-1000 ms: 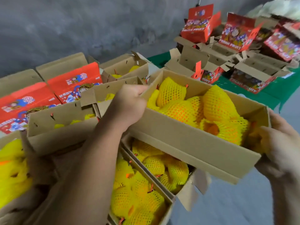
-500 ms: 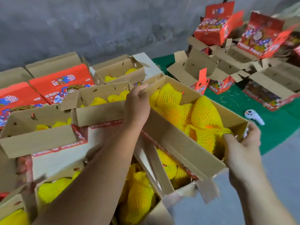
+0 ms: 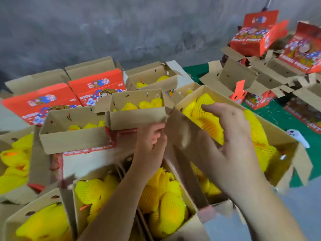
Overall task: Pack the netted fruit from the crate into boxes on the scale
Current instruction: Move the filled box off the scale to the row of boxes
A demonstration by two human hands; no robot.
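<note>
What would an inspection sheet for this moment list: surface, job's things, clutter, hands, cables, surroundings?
Surface: green mat at right; the rest hidden under boxes.
Job's things: tilted open box full of yellow netted fruit; more filled open boxes around it. Scale and crate not seen.
Clutter: empty red printed boxes piled at right; white handheld device on the mat.
Hands: left hand at the tilted box's near corner, blurred; right hand open over the fruit.
Cables: nothing seen.
Surroundings: grey concrete wall.

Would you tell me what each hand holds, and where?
Left hand grips the box by its near-left corner; right hand holds nothing, fingers spread over the netted fruit.
</note>
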